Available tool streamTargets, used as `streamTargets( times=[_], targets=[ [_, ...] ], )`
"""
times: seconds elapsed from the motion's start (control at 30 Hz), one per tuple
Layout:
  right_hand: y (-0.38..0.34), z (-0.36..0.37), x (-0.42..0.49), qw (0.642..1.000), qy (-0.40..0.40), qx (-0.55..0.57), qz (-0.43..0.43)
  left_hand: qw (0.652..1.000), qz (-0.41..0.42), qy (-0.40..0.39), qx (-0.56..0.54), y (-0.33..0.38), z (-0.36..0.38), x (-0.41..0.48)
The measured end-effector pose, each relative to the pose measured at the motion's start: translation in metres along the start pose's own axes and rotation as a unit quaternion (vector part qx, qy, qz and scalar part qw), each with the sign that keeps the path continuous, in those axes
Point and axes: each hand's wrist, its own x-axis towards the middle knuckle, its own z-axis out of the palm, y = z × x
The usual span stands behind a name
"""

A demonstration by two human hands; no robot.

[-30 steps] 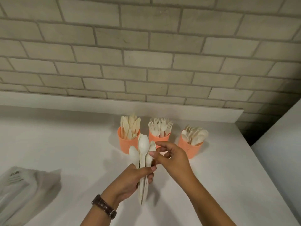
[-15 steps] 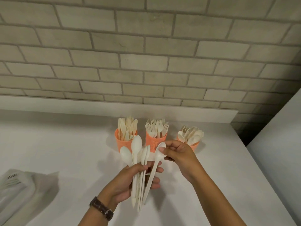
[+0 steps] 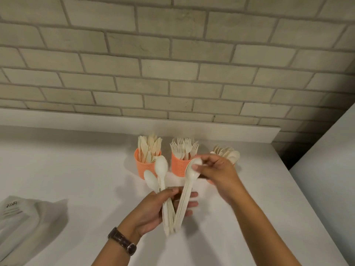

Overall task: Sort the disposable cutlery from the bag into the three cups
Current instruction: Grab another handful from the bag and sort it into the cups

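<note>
Still pale, matte spoons (image 3: 161, 169), fanned.

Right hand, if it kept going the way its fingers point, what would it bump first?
Probably the tall spoon standing in the left hand. The right hand points leftward at it; the fork cup looks farther back, though depth is unclear.

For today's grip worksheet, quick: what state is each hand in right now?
Left hand: closed around the handles of a bundle of spoons.
Right hand: closed, pinching the bowl end of a few spoons angled away from that bundle.
</note>
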Motion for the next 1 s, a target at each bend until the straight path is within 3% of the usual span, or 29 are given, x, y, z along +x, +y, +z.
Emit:
streamTargets(
  times=[0.1, 0.2, 0.37, 0.5, 0.63, 0.7, 0.77, 0.83, 0.9, 0.97, 1.0],
  targets=[
    [-0.028, -0.032, 0.010, 0.982, 0.150, -0.052, -0.101, 0.991, 0.068, 0.112, 0.029, -0.002, -0.006, 0.009],
    [-0.046, -0.057, 0.024, 0.927, 0.262, -0.178, -0.201, 0.975, 0.091, 0.167, 0.116, -0.001, -0.007, 0.011],
    [-0.030, -0.074, 0.047, 0.872, 0.297, -0.278, -0.274, 0.973, 0.104, 0.172, 0.116, 0.003, 0.001, 0.015],
    [0.016, -0.075, 0.063, 0.850, 0.277, -0.379, -0.240, 0.976, 0.117, 0.155, 0.099, 0.006, 0.005, 0.015],
    [0.041, -0.077, 0.070, 0.791, 0.251, -0.553, -0.072, 0.986, 0.111, 0.109, 0.055, 0.010, 0.007, 0.011],
    [0.033, -0.080, 0.069, 0.779, 0.245, -0.576, -0.032, 0.988, 0.112, 0.082, 0.065, 0.011, 0.005, 0.009],
    [0.020, -0.078, 0.062, 0.783, 0.252, -0.566, -0.045, 0.988, 0.118, 0.062, 0.081, 0.012, 0.004, 0.009],
    [0.005, -0.062, 0.049, 0.810, 0.269, -0.507, -0.123, 0.987, 0.123, 0.053, 0.085, 0.012, 0.004, 0.009],
    [-0.009, -0.034, 0.029, 0.888, 0.229, -0.366, -0.159, 0.984, 0.131, 0.064, 0.102, 0.011, 0.005, 0.010],
    [-0.017, -0.003, 0.006, 0.960, 0.142, -0.220, -0.099, 0.973, 0.141, 0.089, 0.160, 0.010, 0.009, 0.010],
    [-0.018, 0.009, -0.001, 0.975, 0.109, -0.179, -0.070, 0.964, 0.146, 0.104, 0.195, 0.009, 0.011, 0.009]
  ],
)
